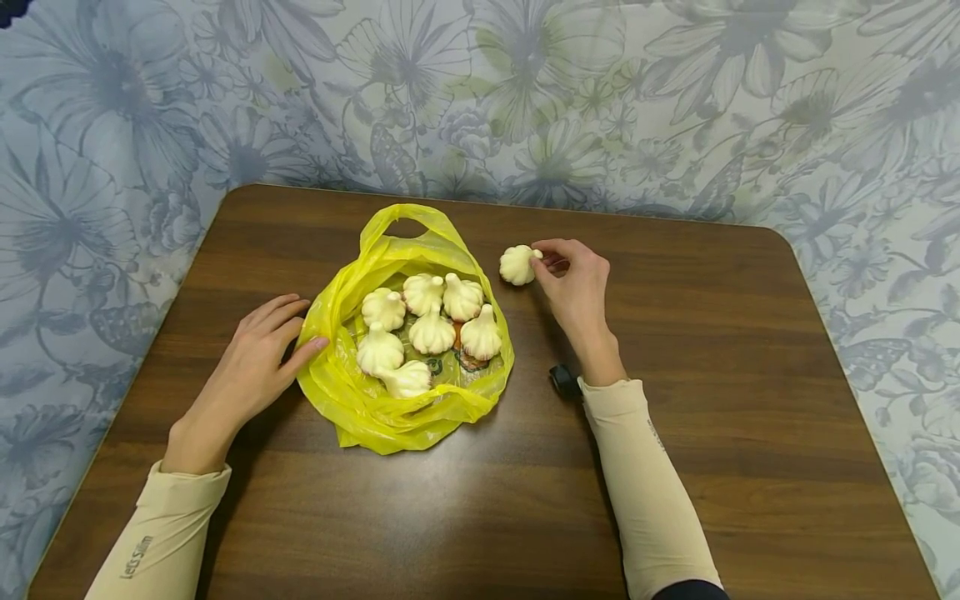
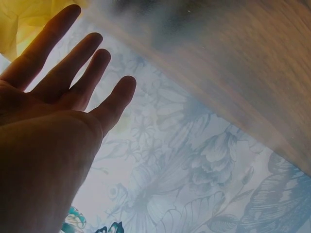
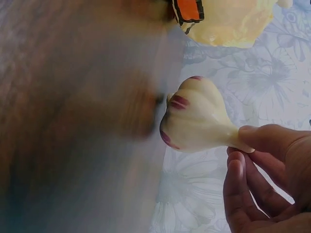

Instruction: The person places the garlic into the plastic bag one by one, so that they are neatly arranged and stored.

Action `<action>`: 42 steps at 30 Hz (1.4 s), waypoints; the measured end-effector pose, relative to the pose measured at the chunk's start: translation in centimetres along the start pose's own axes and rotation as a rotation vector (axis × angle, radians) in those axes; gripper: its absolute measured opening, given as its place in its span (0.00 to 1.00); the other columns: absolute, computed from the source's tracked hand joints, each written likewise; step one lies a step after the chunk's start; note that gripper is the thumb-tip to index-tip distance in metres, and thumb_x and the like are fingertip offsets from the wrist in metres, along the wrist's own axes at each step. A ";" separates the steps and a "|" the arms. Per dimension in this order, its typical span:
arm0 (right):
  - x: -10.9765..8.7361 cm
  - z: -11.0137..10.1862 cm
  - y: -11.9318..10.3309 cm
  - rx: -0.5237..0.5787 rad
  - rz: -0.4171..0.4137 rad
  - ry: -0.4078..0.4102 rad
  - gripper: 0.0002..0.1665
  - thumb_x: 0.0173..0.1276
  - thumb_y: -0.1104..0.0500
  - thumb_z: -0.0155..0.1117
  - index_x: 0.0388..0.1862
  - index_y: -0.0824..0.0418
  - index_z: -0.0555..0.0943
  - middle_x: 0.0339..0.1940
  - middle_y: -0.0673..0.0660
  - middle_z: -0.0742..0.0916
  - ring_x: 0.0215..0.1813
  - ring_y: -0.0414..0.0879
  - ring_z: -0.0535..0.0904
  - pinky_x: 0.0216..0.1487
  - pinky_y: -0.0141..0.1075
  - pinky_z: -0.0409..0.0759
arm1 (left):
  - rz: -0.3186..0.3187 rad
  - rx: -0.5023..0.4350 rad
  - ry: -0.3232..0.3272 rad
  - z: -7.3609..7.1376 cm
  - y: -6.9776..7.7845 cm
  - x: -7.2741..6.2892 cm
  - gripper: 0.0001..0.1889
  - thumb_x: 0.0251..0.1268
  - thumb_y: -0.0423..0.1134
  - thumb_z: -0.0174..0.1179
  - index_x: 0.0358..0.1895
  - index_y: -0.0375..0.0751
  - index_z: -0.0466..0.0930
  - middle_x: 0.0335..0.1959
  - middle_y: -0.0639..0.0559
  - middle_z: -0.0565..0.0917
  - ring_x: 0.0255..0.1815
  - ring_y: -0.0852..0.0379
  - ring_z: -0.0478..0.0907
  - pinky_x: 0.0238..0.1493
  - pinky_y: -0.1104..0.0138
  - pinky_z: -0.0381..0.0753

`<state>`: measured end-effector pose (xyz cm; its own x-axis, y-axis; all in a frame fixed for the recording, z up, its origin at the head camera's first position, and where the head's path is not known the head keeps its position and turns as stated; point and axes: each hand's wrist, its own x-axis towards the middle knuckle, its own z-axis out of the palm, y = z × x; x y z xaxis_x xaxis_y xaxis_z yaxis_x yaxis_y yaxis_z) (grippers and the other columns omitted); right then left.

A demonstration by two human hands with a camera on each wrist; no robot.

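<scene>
To the right of a yellow plastic bag (image 1: 408,433), my right hand (image 1: 573,283) pinches a garlic bulb (image 1: 517,265) by its stem. The right wrist view shows this pale bulb (image 3: 197,116) with purple patches, the thumb and fingertips closed on the stem end. Inside the wide-mouthed bag lie several more garlic bulbs (image 1: 431,332). My left hand (image 1: 258,358) rests at the bag's left side, its thumb against the yellow plastic. Its fingers look straight and spread in the left wrist view (image 2: 73,73), with a bit of the bag (image 2: 24,22) behind them.
The bag stands on a dark brown wooden table (image 1: 712,375) with rounded far corners. One bag handle (image 1: 405,215) loops up at the back. A floral-patterned wall (image 1: 525,100) lies behind the table. A small black object (image 1: 564,382) is by the right wrist.
</scene>
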<state>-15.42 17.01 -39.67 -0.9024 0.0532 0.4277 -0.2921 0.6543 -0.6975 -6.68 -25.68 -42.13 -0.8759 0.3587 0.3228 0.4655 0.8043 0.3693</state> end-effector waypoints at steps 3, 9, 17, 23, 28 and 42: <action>0.0 -0.2 -0.2 0.008 -0.017 0.024 0.09 0.68 0.64 0.75 0.46 0.62 0.92 0.37 0.60 0.92 0.36 0.51 0.89 0.40 0.42 0.90 | 0.000 0.002 -0.004 -0.2 0.2 0.1 0.15 0.71 0.43 0.69 0.49 0.33 0.87 0.65 0.31 0.81 0.73 0.31 0.70 0.70 0.29 0.65; 0.1 -0.5 -0.5 0.034 -0.052 0.063 0.08 0.69 0.65 0.74 0.46 0.62 0.92 0.37 0.59 0.92 0.36 0.50 0.89 0.39 0.41 0.89 | -0.003 0.004 -0.006 -0.2 0.3 0.0 0.15 0.71 0.43 0.70 0.48 0.34 0.87 0.65 0.32 0.81 0.74 0.32 0.70 0.71 0.30 0.65; 0.2 -0.8 -1.2 0.089 -0.112 0.096 0.08 0.69 0.64 0.74 0.45 0.61 0.93 0.38 0.58 0.92 0.36 0.49 0.88 0.40 0.45 0.89 | -0.004 -0.003 -0.004 -0.2 0.2 0.0 0.15 0.72 0.44 0.69 0.48 0.34 0.87 0.65 0.31 0.81 0.73 0.32 0.70 0.71 0.29 0.64; 0.3 -1.1 -1.7 0.111 -0.158 0.118 0.07 0.69 0.63 0.75 0.45 0.60 0.93 0.38 0.56 0.92 0.36 0.46 0.88 0.40 0.37 0.87 | -0.005 -0.007 -0.002 -0.1 0.2 0.0 0.14 0.71 0.43 0.69 0.47 0.34 0.87 0.65 0.31 0.81 0.73 0.31 0.70 0.70 0.29 0.65; 0.3 -1.3 -2.2 0.124 -0.190 0.148 0.07 0.69 0.63 0.75 0.45 0.59 0.93 0.36 0.56 0.92 0.36 0.47 0.87 0.42 0.31 0.84 | -0.003 -0.003 -0.002 -0.2 0.2 0.0 0.14 0.71 0.43 0.69 0.47 0.34 0.87 0.65 0.32 0.81 0.73 0.32 0.70 0.70 0.29 0.65; 0.2 -1.7 -4.7 0.269 -0.401 0.069 0.08 0.69 0.63 0.75 0.45 0.63 0.92 0.37 0.56 0.92 0.36 0.46 0.85 0.41 0.29 0.84 | 0.002 0.000 0.003 -0.1 0.0 -0.1 0.17 0.73 0.45 0.68 0.51 0.33 0.87 0.65 0.30 0.81 0.73 0.30 0.70 0.70 0.29 0.64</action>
<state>-13.66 15.24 -35.35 -0.6814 -0.1079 0.7239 -0.6924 0.4155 -0.5898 -6.53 -25.74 -42.07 -0.8747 0.3585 0.3263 0.4669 0.8039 0.3684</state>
